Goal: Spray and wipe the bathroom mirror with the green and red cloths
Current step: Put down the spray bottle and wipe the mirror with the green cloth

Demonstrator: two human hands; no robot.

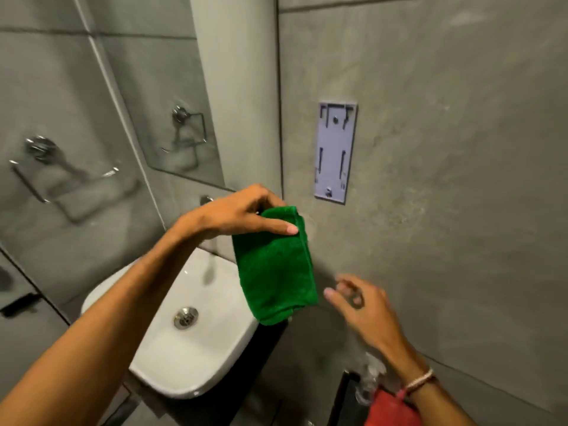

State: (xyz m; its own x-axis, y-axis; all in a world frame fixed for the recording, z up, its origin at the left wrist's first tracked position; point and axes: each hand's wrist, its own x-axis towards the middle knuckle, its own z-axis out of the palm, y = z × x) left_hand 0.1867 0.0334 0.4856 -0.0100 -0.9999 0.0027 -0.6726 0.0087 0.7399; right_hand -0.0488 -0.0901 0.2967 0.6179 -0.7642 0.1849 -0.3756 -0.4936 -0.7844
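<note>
- The grey wall fills the right side of my view, bare except for a pale plastic mounting plate fixed upright on it.
- The mirror hangs on the wall to the left, above the sink, and it reflects a chrome towel ring.
- A real chrome towel ring sits on the tiled wall at far left, blurred.
- The white sink stands below my arms, with its metal drain showing in the bowl.
- My left hand reaches across above the sink and pinches the top edge of the green cloth; my thumb lies flat across the front of the fabric and the other fingers curl behind it.
- The green cloth hangs folded from that pinch, in the air between the sink and the grey wall, below the mounting plate and lower than the mirror's bottom edge.
- My right hand is just beside the cloth's lower right corner, not touching it; the fingers are spread loosely, empty, and blurred.
- A thin bracelet circles my right wrist.
- The red cloth lies at the bottom edge under my right forearm, next to something clear and blurred I cannot make out.
</note>
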